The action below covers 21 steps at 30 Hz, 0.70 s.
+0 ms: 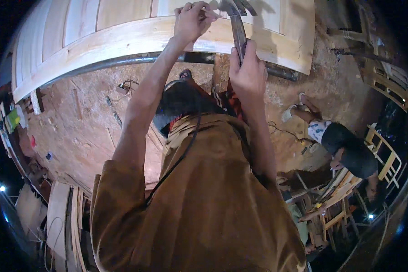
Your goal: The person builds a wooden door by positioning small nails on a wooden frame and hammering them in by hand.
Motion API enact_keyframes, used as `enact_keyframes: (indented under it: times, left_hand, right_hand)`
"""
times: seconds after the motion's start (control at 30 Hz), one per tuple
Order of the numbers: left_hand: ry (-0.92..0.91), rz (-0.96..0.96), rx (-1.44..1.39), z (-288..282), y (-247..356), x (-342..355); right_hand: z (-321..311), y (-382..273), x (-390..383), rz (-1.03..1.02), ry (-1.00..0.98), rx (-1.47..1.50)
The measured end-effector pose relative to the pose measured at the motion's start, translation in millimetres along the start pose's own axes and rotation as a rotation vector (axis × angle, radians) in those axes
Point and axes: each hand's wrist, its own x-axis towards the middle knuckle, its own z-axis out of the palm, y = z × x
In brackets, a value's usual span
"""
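Observation:
My right hand is wrapped round the wooden handle of a claw hammer. The hammer's metal head is up at the top edge of the view, over a pale wooden panel made of boards in a frame. Just left of the hammer head, my left hand is closed, its fingertips pinching a small pale pointed piece against the panel's near rail. Whether that piece is wood or something else I cannot tell. The panel's far side runs out of view.
A dark pipe runs under the panel's near edge. On the earth floor lie a cord and sticks. At right a person bends beside a stack of lumber. Boards stand at lower left.

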Motion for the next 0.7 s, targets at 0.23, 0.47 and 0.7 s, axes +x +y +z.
enact_keyframes:
  times: [0.23,0.47,0.7]
  left_hand:
    - [0.077,0.080,-0.087,6.8,-1.1,13.2]
    - [0.229,0.097,-1.021,19.2,-3.8,8.4]
    - [0.241,-0.032,-1.005,11.5,12.2,12.0]
  right_hand:
    - [0.4,-0.2,11.6,-0.017,0.020,0.012]
    - [47.6,19.1,16.8,-0.121,0.151,-0.034]
    - [69.0,39.1,11.5,-0.122,0.192,-0.086]
